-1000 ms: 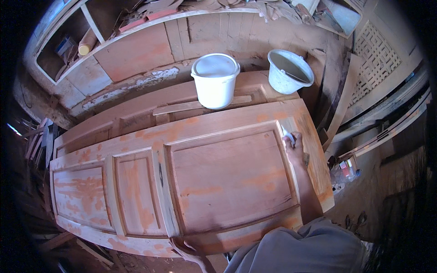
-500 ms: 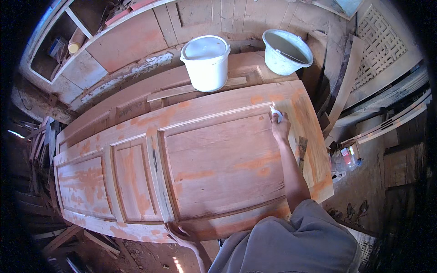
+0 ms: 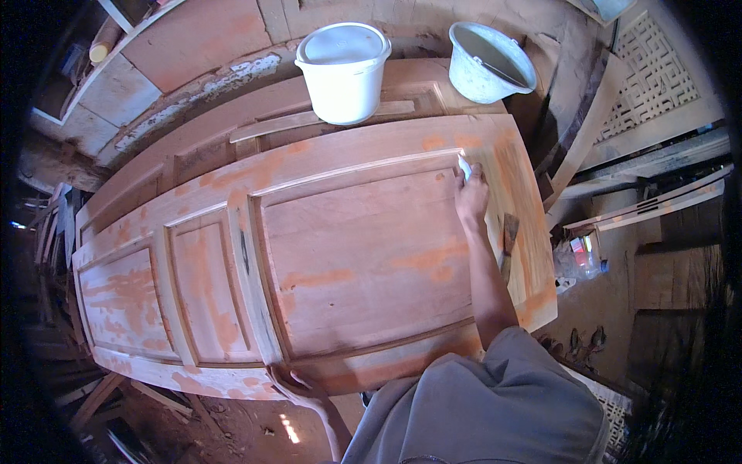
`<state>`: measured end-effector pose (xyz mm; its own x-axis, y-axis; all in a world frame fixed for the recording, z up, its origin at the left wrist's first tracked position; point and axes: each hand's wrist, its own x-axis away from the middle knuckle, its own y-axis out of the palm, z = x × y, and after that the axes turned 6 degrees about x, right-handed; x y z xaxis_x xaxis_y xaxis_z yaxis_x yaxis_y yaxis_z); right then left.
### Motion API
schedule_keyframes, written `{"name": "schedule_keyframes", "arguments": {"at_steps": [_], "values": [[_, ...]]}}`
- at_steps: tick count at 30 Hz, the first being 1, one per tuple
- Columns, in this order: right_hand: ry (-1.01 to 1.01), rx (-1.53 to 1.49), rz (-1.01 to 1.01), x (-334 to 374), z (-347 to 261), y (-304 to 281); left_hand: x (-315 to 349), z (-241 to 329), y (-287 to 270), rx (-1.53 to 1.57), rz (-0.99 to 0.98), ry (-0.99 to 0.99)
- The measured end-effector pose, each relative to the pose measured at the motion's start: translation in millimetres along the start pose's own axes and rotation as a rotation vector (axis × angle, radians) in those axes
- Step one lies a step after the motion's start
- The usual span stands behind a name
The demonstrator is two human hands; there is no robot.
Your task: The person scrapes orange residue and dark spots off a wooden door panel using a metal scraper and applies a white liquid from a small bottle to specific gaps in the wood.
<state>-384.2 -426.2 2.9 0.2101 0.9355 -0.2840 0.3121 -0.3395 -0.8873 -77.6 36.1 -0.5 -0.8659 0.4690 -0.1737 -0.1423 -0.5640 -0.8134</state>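
Observation:
A large wooden panel door (image 3: 363, 263) lies flat before me, patched with orange filler. My right hand (image 3: 471, 192) is closed around a small white tool (image 3: 464, 166), its exact kind hidden by the fingers. The tool's tip meets the far right corner of the big panel's moulding (image 3: 461, 153). My left hand (image 3: 297, 387) rests on the door's near edge, by the foot of a crosspiece (image 3: 249, 267), with thumb and fingers apart. A scraper-like blade (image 3: 508, 236) lies on the door to the right of my forearm.
Behind, a second door (image 3: 193, 147) carries a loose wood strip (image 3: 278, 126), a lidded white bucket (image 3: 341, 81) and a grey-green pail (image 3: 487, 66). A plastic bottle (image 3: 587, 259) is off the right end. Scrap wood (image 3: 50, 232) crowds the left.
The whole view has shifted, so the door and buckets sit higher in the picture. The white tool remains at the same moulding corner, tilted differently. My left hand stays on the near edge.

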Motion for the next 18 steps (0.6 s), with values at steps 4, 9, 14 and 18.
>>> {"name": "schedule_keyframes", "arguments": {"at_steps": [4,9,14,18], "values": [[-0.036,0.115,0.0,0,-6,1,1,-9,1,-0.008,0.019,0.057],[-0.065,0.102,0.063,0,-2,-5,1,-7,3,-0.001,0.014,0.074],[-0.012,0.119,-0.038,3,-19,-8,3,-15,3,-0.003,0.023,0.084],[-0.055,0.105,-0.023,3,-15,-1,0,-6,3,0.026,0.029,0.089]]}}
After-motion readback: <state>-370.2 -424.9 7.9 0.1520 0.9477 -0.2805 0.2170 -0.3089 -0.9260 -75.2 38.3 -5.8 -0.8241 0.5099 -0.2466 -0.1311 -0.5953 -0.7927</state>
